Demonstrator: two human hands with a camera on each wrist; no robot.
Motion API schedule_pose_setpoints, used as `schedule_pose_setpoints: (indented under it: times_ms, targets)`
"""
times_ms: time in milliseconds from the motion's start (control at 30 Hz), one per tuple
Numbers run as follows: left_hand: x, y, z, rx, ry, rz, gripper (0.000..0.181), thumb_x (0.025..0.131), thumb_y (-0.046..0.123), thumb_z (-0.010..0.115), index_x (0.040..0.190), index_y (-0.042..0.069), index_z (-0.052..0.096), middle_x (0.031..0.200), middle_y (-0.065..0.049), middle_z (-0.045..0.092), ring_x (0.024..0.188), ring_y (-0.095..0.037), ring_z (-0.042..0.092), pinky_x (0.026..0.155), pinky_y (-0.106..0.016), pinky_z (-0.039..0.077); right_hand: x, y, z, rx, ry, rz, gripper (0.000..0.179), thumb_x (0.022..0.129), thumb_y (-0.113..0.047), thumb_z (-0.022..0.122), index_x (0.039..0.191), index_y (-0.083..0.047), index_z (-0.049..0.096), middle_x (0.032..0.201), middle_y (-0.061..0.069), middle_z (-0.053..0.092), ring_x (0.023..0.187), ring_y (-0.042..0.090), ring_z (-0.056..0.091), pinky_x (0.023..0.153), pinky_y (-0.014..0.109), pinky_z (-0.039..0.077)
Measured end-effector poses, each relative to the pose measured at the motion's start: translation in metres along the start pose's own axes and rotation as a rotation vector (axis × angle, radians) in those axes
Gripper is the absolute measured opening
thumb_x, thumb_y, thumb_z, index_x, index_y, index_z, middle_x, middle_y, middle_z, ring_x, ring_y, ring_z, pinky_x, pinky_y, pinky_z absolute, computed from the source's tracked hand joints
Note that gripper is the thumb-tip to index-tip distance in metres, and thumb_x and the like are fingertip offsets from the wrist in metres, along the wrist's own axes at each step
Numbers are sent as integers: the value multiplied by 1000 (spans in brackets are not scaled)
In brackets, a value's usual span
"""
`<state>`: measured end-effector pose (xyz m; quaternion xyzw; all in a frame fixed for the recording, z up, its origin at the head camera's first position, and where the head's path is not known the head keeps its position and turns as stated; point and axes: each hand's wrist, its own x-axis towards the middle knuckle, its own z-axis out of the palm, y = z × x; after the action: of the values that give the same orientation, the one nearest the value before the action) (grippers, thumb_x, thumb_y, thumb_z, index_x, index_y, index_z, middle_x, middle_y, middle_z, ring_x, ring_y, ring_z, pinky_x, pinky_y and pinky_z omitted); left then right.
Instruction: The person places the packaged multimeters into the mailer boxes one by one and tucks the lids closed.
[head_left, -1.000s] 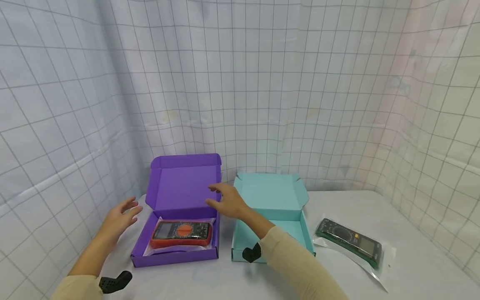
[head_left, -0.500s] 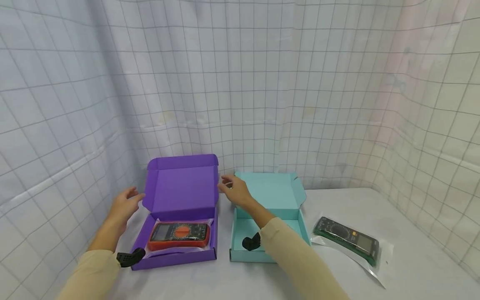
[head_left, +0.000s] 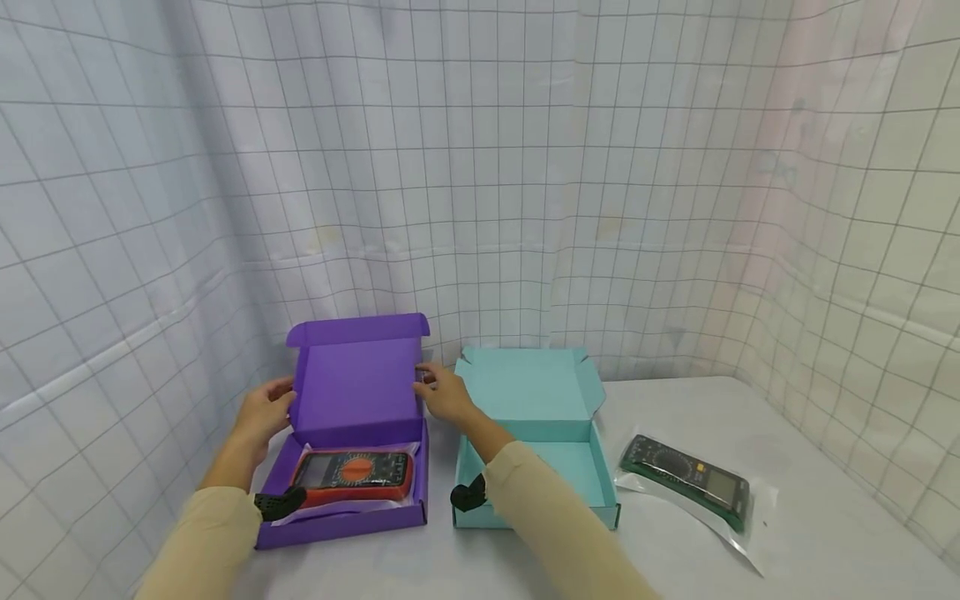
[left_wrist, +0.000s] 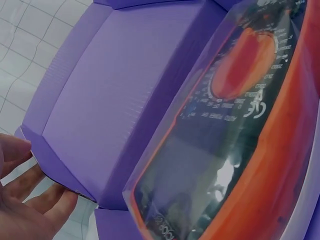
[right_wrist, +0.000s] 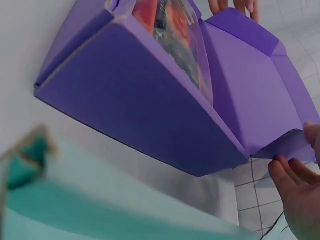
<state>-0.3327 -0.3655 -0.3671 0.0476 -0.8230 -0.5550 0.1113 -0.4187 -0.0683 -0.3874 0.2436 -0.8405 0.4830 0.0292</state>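
Observation:
An uncovered purple cardboard box (head_left: 360, 518) stands at the left in the head view, its lid (head_left: 362, 379) raised. A red multimeter (head_left: 352, 475) in a clear plastic bag lies inside it. My left hand (head_left: 260, 417) holds the lid's left side flap (left_wrist: 60, 165), fingertips behind it and thumb at its edge. At the opposite edge, my right hand (head_left: 448, 395) pinches the right side flap (right_wrist: 287, 145) between thumb and fingers. Seen from the right wrist, the box's right wall (right_wrist: 130, 95) hides most of the bagged multimeter.
A light teal box (head_left: 536, 431) with its lid up stands right of the purple one, under my right forearm. Farther right, a green multimeter (head_left: 684, 479) lies bagged on the white table (head_left: 817, 508). Gridded white cloth (head_left: 510, 183) hangs behind and at both sides.
My left hand has come right and my right hand, after drawing back, has moved left, both now on the lid's sides. The lid's top flap leans further forward. The head view has shifted slightly.

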Motion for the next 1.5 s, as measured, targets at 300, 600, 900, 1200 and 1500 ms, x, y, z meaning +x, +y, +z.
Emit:
schedule_pose_setpoints:
  times_ms: [300, 600, 900, 1200, 1500]
  targets:
    - [-3, -13, 1, -48, 38, 65, 50, 107, 0, 46, 154, -12, 36, 152, -35, 40, 112, -15, 62, 88, -27, 57, -3, -9, 7, 62, 15, 45, 47, 99, -5, 68, 143, -14, 56, 126, 21, 66, 114, 33, 65, 88, 44, 57]
    - [-8, -24, -10, -81, -9, 124, 54, 106, -1, 51, 155, -14, 30, 145, -37, 41, 97, 3, 61, 89, -28, 57, -10, -11, 5, 131, -57, 24, 42, 99, -3, 66, 136, -15, 50, 125, 22, 65, 111, 33, 66, 86, 43, 58]
    - [-15, -25, -13, -96, -60, 204, 52, 104, -7, 54, 149, -22, 32, 135, -39, 45, 98, 0, 64, 90, -27, 57, -14, -5, 1, 181, -84, 35, 42, 97, -3, 69, 132, -17, 49, 127, 18, 65, 116, 31, 64, 90, 44, 56]
    - [-18, -34, -20, -24, -42, 264, 49, 102, -2, 61, 143, -21, 41, 133, -30, 53, 101, 5, 61, 86, -20, 56, -17, -3, -2, 216, -113, 18, 53, 96, -1, 71, 141, -16, 46, 129, 15, 64, 122, 32, 63, 95, 43, 55]
    - [-25, -40, -24, 117, 21, 305, 42, 100, 8, 70, 133, -13, 55, 130, -19, 64, 108, 9, 49, 80, -14, 48, -19, 2, -6, 247, -143, -5, 58, 92, 1, 77, 139, -16, 48, 128, 11, 65, 119, 27, 65, 92, 42, 57]
